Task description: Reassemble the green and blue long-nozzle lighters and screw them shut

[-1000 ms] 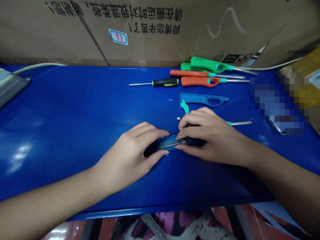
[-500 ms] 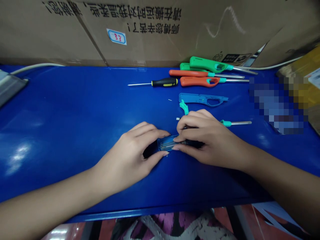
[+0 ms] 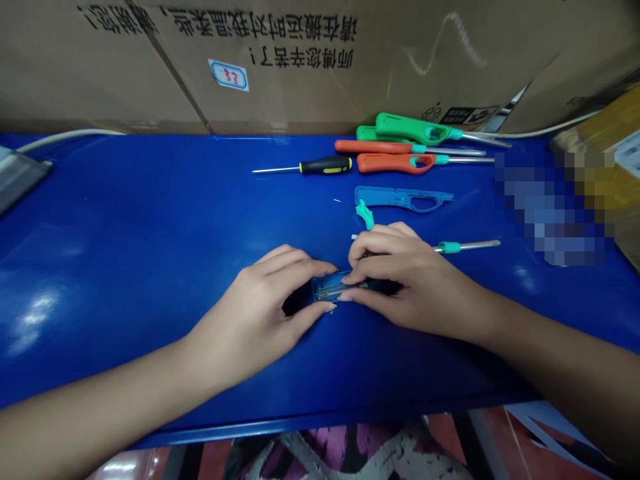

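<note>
On the blue table, a blue half-casing of a gas lighter (image 3: 336, 277) lies with its hollow side up. The thumb and forefinger of my left hand (image 3: 267, 300) grip the casing at its left end. With thumb and fingertips, my right hand (image 3: 410, 277) pinches a slim inner part (image 3: 333, 291) lying in the casing; the rest of it is hidden under that hand. Beyond my right hand lie a metal lighter tube with a teal collar (image 3: 450, 247) and a small teal trigger (image 3: 365, 214). The other blue half-casing (image 3: 380, 197) rests farther back.
A black and yellow screwdriver (image 3: 327, 165) lies at the back, left of orange lighters (image 3: 383, 163) and green lighters (image 3: 410, 127). A large cardboard box (image 3: 280, 93) stands along the rear edge. At the right are a pixelated patch and a yellow-taped box (image 3: 595, 143).
The view has shifted slightly. My right fingertips have moved a touch left along the casing; my left hand keeps the same grip.
</note>
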Demonstrator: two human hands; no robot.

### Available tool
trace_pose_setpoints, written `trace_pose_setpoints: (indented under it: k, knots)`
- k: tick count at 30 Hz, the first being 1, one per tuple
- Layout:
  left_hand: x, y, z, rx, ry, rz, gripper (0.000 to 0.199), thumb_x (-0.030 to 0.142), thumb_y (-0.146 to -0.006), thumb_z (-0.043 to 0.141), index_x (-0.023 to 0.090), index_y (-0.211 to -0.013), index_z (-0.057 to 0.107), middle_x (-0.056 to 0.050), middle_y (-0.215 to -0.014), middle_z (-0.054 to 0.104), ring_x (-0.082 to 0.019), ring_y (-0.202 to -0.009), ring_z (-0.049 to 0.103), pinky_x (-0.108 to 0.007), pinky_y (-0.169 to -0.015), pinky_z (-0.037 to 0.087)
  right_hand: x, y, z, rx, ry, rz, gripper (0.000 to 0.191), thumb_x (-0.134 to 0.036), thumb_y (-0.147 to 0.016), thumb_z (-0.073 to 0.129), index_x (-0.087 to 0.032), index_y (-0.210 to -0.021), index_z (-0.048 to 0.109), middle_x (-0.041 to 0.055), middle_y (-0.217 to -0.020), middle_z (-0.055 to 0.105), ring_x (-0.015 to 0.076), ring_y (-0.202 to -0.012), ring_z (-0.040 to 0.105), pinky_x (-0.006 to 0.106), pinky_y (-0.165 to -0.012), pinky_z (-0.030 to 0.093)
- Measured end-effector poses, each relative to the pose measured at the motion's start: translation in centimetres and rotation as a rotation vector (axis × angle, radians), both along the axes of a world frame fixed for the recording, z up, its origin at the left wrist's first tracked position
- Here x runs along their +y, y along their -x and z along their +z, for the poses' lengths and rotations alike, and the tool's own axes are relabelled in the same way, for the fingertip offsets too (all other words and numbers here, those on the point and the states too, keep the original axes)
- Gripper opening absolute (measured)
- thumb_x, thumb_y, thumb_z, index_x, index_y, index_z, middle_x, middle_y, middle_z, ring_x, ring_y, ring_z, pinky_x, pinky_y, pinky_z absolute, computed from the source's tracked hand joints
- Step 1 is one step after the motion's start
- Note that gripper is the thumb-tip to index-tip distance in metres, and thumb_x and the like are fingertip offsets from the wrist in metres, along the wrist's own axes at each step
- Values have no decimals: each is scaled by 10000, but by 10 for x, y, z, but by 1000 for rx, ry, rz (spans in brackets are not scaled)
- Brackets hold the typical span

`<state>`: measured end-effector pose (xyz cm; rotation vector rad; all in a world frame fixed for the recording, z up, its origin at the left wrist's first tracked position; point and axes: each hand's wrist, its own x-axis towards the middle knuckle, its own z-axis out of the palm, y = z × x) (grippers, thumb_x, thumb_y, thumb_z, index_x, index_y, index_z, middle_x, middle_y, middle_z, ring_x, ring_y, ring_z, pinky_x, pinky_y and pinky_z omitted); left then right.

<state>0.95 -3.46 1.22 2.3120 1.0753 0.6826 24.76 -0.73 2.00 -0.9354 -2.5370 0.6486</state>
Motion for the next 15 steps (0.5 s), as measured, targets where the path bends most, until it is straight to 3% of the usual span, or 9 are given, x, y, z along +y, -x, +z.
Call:
trace_pose_setpoints:
  k: [15]
  knots:
    - [2,0,2,30,-29,-25,274,226,-933,690,171,-1200,665,-54,-1059,705,-181,-977,630,-317,-862,527,-1,-1,-1,-21,-21,2,111,-267,-948,664,-194,-878,710,28,-977,658,178,-923,578,376,-895,336]
